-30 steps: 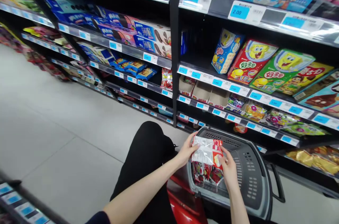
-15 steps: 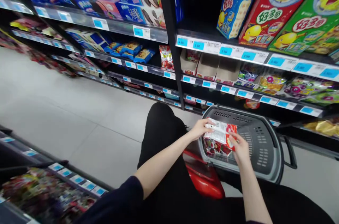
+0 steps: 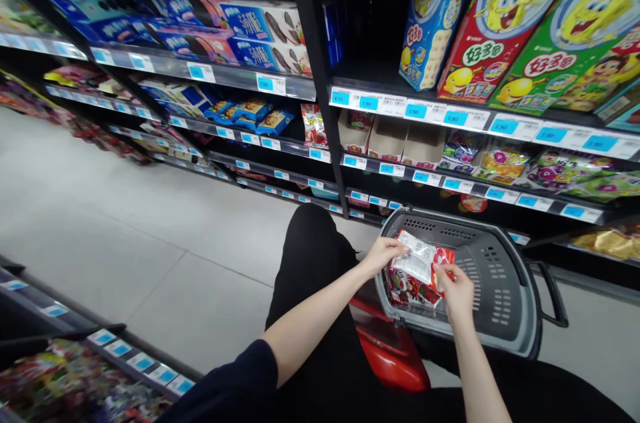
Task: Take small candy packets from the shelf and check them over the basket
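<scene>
A red and white candy packet (image 3: 419,258) is pinched between my two hands, its pale printed back facing up. My left hand (image 3: 385,255) grips its left end, thumb and fingers closed. At the right end, my right hand (image 3: 454,283) holds its red edge. Beneath the held packet lie more red snack packets (image 3: 407,286) in the grey shopping basket (image 3: 493,336); how many is hidden. The basket stands on the floor between my legs and the shelves, its black handle (image 3: 553,296) folded out to the right.
Shelves ahead carry blue cookie boxes (image 3: 260,40), a red cartoon cracker box (image 3: 493,36), and gummy packets (image 3: 505,158) beside open cartons (image 3: 385,136). A red object (image 3: 395,360) sits under me. Another shelf with heaped small packets (image 3: 75,376) is at lower left.
Both hands keep hold of the packet, whose left end has tilted slightly. The left fingers have shifted along its edge. The view has tipped upward a little.
</scene>
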{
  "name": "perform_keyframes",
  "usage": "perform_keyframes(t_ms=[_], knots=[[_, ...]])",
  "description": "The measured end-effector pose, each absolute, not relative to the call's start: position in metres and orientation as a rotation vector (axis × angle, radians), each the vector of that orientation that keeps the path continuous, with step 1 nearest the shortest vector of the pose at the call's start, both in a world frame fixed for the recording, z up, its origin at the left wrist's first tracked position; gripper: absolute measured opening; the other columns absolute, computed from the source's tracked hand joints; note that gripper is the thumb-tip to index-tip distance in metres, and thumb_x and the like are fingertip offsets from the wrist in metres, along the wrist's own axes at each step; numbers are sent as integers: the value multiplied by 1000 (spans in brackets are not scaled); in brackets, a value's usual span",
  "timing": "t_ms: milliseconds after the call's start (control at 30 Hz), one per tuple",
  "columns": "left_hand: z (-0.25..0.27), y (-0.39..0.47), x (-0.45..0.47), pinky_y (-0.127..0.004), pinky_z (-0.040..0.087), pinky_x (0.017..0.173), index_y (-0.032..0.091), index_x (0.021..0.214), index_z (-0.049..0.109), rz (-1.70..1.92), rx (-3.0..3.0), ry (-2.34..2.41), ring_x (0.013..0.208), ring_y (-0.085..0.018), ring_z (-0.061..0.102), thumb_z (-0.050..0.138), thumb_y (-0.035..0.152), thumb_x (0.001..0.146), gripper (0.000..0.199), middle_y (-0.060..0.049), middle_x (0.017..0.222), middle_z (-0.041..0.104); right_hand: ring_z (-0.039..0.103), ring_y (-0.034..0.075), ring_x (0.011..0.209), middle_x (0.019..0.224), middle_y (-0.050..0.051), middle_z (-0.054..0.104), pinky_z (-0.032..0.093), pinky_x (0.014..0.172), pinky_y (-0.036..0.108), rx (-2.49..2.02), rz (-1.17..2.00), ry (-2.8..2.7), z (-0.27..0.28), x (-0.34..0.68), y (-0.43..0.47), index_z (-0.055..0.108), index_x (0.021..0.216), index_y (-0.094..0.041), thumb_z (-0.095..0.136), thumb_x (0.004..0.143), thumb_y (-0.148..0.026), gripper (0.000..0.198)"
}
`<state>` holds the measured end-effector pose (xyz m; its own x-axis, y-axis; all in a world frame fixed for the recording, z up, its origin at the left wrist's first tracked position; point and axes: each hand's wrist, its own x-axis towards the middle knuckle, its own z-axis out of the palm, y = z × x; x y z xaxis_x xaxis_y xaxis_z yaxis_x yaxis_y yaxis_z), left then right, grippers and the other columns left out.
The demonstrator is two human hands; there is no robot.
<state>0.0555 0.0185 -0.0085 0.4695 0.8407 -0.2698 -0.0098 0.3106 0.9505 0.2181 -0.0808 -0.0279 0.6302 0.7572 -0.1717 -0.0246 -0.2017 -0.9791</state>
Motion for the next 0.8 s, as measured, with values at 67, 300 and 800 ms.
perform_keyframes(t_ms=[67, 300, 800], knots=[[-8, 17, 56, -22, 39, 57, 11, 69, 63, 719, 1064, 937, 57, -12, 53, 71, 29, 55, 25, -2, 61, 62, 52, 15, 57, 60, -2, 58, 39, 59, 27, -1692, 700, -715, -27, 218, -80, 58, 65, -18, 71, 56, -36, 24], [-1, 17, 51, -22, 42, 52, 16, 85, 52, 741, 711, 741, 52, -11, 56, 74, 16, 46, 45, 1, 64, 62, 55, 18, 72, 78, 1, 61, 40, 68, 30, -1616, 762, -854, -15, 219, -76, 59, 77, -20, 65, 63, -35, 21], [11, 25, 50, -35, 48, 75, 10, 98, 62, 491, 773, 662, 81, -20, 62, 63, 14, 63, 36, -10, 87, 66, 64, 25, 85, 92, 8, 69, 48, 77, 37, -1125, 1423, -483, 17, 246, -91, 65, 91, -21, 72, 55, -29, 37]])
